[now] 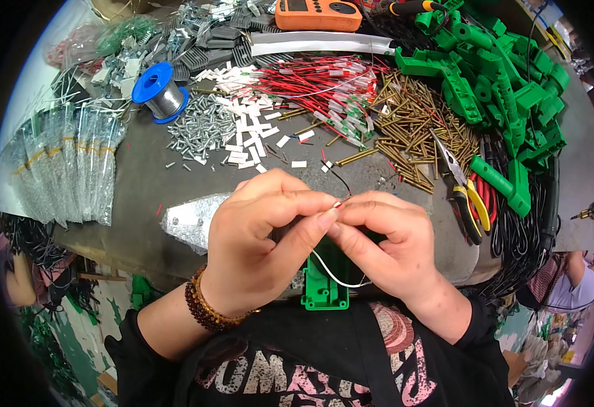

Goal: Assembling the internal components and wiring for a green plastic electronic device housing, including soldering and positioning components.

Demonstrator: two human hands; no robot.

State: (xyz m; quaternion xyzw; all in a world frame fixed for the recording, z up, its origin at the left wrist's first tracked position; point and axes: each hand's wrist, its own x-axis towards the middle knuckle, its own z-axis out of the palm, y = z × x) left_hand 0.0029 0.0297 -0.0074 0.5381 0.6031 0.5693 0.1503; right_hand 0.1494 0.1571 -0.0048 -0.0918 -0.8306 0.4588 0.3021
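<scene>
Closely, the left hand (260, 220) pinches a tiny white piece (338, 204); the right hand (393, 237) pinches too, its hold hidden.

Both hands (260, 220) meet at the fingertips (328, 218), thumbs (307, 235) against curled index fingers (300, 202); the forearms (165, 329) slant inward.

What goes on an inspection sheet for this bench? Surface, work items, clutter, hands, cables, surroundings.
Surface: dark tabletop, small parts scattered.
Work items: green housing at the near edge, white wire passing over it.
Clutter: silver screws, brass screws, solder spool, pliers, orange meter.
Hands: left hand pinches a small white-tipped piece; right hand close against it, grip unclear.
Cables: red wires piled beyond the hands; black cables heaped right.
Surroundings: another person, right edge.
</scene>
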